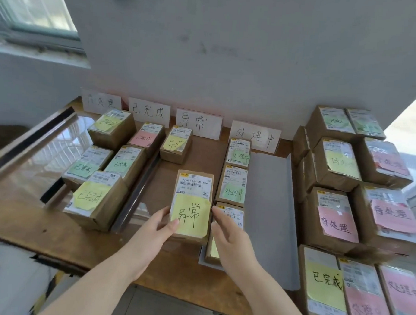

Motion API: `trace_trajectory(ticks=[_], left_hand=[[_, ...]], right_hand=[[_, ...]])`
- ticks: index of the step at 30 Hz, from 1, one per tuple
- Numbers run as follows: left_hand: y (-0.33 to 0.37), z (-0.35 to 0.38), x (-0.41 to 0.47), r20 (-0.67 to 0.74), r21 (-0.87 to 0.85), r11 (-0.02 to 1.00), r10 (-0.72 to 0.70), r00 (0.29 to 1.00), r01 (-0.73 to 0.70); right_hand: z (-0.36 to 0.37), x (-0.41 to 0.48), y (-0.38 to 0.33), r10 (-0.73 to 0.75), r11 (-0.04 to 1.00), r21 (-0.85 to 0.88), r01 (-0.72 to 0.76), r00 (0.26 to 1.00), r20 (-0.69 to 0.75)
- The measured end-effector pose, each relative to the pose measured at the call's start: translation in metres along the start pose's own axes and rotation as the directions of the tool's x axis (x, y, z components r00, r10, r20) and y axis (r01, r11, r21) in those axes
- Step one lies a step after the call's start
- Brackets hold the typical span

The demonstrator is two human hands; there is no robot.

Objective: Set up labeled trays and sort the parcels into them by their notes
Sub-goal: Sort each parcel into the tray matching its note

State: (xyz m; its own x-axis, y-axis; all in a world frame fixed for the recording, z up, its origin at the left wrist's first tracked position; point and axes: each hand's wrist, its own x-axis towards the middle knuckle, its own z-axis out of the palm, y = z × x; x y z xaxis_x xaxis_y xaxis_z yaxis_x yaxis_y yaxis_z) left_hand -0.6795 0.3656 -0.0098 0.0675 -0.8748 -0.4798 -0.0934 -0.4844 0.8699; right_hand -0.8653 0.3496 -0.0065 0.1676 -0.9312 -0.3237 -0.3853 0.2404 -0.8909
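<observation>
Head view: left hand (155, 224) pinch-tight on yellow-noted parcel (192, 204), right hand (224, 233) slack alongside, above near parcel (235, 216) in grey tray (269, 208).

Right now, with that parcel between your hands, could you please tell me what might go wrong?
1. The left hand grips the parcel with its thumb on the yellow note; sliding could peel or crease the note.
2. The parcel is right beside the grey tray, whose parcels bear a different note; it might end up in the wrong row.
</observation>
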Motion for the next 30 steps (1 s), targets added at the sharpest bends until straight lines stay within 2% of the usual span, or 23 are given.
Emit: trace_trajectory(ticks=[8, 13, 19, 24, 30], left_hand=[[0.005, -0.023, 0.014, -0.113, 0.261, 0.965, 0.046, 0.993, -0.015], [0.009, -0.048, 0.046, -0.113, 0.385, 0.923, 0.04, 0.993, 0.007], [0.024, -0.085, 0.103, -0.031, 0.524, 0.85, 0.069, 0.997, -0.043], [0.032, -0.103, 0.142, 0.071, 0.72, 0.692, 0.006, 0.997, -0.055], [0.033, -0.114, 0.175, 0.161, 0.81, 0.573, -0.016, 0.987, -0.123]], right_hand=[[0.04, 0.023, -0.003, -0.042, 0.997, -0.065, 0.05, 0.993, 0.114], [0.061, 0.057, -0.019, -0.026, 0.998, -0.048, 0.03, 0.996, 0.087], [0.101, 0.109, -0.025, 0.056, 0.998, 0.004, -0.056, 0.998, 0.022], [0.125, 0.15, -0.021, 0.151, 0.989, -0.002, -0.151, 0.988, -0.037], [0.151, 0.168, -0.018, 0.201, 0.98, 0.013, -0.2, 0.978, -0.055]])
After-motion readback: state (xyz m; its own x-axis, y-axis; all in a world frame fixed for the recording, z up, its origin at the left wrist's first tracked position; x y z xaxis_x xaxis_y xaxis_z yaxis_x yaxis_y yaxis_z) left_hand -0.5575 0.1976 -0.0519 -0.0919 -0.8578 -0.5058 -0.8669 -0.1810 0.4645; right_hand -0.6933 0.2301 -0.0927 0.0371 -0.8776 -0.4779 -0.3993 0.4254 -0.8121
